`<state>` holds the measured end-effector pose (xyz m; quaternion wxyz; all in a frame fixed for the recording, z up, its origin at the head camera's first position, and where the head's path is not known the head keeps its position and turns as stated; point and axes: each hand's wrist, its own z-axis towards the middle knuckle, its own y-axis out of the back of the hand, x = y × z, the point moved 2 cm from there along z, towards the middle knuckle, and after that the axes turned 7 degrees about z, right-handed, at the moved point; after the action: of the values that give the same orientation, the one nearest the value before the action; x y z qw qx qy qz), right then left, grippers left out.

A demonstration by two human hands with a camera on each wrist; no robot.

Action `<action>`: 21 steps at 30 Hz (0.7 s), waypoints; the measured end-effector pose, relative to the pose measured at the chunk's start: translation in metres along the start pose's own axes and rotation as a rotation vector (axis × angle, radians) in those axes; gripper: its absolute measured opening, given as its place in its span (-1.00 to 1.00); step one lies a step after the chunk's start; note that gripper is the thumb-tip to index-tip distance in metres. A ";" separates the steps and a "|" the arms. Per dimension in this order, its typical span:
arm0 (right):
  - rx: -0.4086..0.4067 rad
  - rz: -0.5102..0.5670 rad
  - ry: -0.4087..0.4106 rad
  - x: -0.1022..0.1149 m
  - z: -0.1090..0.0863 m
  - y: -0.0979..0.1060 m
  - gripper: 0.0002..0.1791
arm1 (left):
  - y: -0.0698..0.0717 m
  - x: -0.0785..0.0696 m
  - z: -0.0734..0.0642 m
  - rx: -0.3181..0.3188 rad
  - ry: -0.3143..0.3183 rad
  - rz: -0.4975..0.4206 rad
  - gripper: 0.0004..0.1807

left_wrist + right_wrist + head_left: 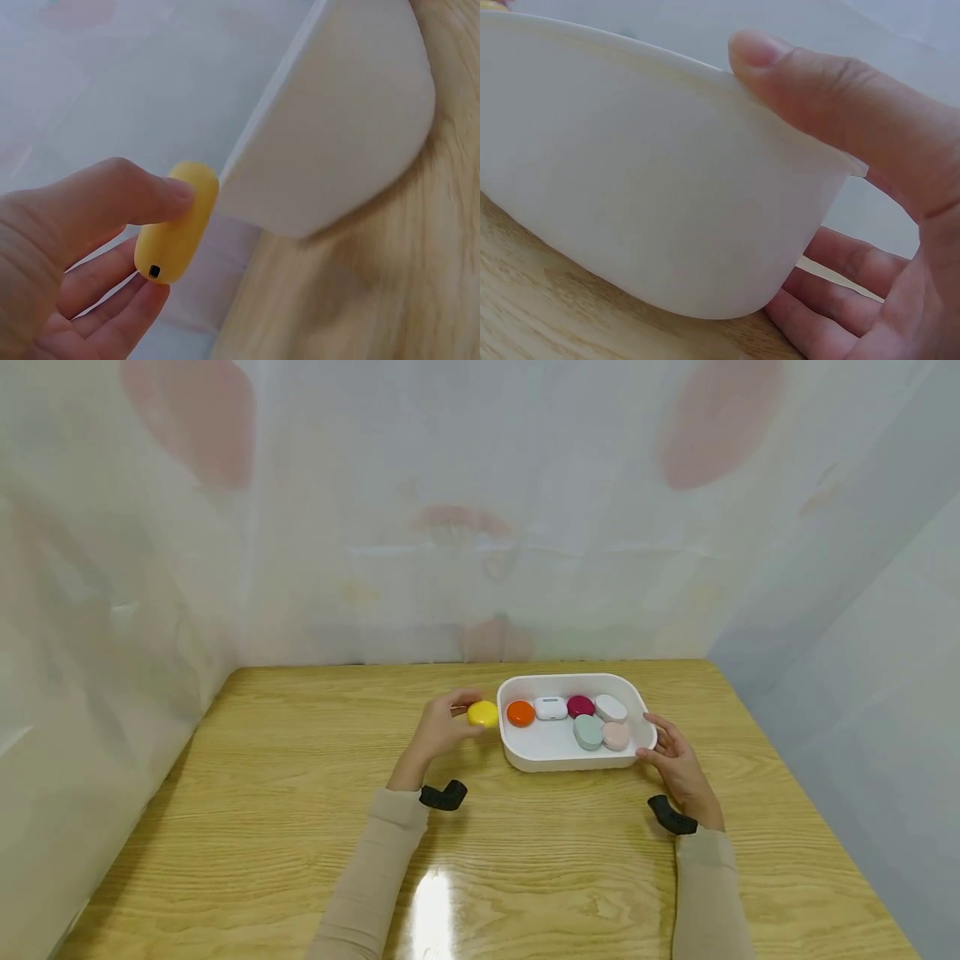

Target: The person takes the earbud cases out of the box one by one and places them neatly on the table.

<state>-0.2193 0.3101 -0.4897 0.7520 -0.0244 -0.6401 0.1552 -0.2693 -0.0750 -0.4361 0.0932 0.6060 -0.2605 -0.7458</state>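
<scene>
And the left hand (437,729) has its fingers clamped on a glossy yellow rounded case (482,714), just outside a white oblong tray (570,765) on the wooden worktop (300,827), while the right hand (681,766) grips the tray's right end! Six rounded cases (581,707), orange, white, maroon, green and pink, already lie inside; only yellow seems left.

Head view: moderately bright, soft, fairly even light, source out of frame; one blown-out glare streak (432,914) on the near part of the desk (285,793), with printed patches on the hanging sheeting (360,585) hazy and lacking crisp edges. Both wrist views dimmer and greyer, the sheeting there soft and nearly featureless, the tray (352,112) wall flat in tone. Left wrist: diffuse, soft-edged shadow (326,296) on the desk; right wrist: darker band along the tray's base.
</scene>
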 end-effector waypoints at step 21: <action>-0.009 -0.006 -0.044 -0.001 0.000 0.001 -0.30 | -0.005 0.052 0.002 -0.054 0.122 0.026 -0.44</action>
<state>-0.2191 0.3107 -0.4907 0.7381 -0.0224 -0.6573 0.1506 -0.2833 -0.0942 -0.4833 0.1349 0.6440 -0.2421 -0.7131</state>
